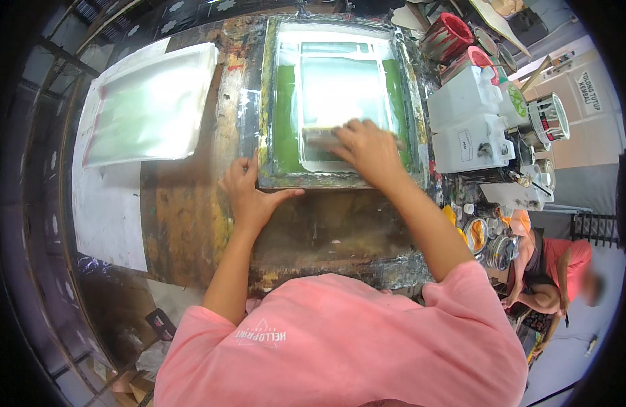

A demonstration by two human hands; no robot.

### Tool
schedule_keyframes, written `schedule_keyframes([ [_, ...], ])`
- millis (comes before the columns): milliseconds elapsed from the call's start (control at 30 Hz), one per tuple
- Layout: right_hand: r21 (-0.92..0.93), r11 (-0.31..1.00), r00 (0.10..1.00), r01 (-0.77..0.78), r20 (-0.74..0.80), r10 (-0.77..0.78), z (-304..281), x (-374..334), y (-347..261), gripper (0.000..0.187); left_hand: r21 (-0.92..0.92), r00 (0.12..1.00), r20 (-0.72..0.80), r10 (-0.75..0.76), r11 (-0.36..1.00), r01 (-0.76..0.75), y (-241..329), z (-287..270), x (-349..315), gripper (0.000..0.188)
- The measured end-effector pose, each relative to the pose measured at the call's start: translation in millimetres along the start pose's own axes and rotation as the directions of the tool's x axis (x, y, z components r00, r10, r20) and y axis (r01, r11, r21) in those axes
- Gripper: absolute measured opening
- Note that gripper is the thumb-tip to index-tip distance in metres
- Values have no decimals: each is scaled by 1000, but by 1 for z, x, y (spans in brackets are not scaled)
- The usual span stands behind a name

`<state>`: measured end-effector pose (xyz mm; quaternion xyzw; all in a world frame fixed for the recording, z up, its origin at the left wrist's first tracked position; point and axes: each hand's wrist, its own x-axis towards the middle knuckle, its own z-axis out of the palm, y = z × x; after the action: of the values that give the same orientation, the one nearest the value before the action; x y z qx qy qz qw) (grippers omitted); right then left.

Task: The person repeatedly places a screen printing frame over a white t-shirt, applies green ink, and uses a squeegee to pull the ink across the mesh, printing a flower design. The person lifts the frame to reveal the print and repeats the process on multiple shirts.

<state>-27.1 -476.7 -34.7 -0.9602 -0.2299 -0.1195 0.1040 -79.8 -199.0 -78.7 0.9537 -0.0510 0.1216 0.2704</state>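
A screen printing frame (336,182) lies flat on the stained worktable, its mesh green at the sides with a pale window in the middle. My right hand (368,150) is closed over a squeegee (318,136), which rests across the near part of the mesh and is a little blurred. At the frame's near left corner, my left hand (250,197) grips the edge. Its thumb lies along the near side, and its bent fingers press against the left side. White ink streaks (299,102) line the window's border.
Left on the worktable (184,217) lies a stack of translucent sheets (150,102), over a white board (106,217). Crowding the right are white jugs (465,98), red-stained cans (447,37), an ink-streaked can (549,117) and several jars (475,234). Another person (557,271) sits at far right.
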Motion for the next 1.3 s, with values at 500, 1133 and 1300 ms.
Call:
schedule_keyframes([
  [500, 16, 1000, 996, -2, 85, 0, 9, 184, 134, 57, -125, 989, -124, 84, 987, -100, -9, 7, 2, 119],
  [1133, 17, 992, 991, -125, 58, 123, -52, -25, -36, 40, -207, 995, -99, 28, 977, -48, 3, -2, 0, 110],
  [1300, -70, 998, 990, 7, -143, -17, -85, -13, -35, 37, -629, 978, -191, -80, 775, -59, 16, 2, 16, 96],
])
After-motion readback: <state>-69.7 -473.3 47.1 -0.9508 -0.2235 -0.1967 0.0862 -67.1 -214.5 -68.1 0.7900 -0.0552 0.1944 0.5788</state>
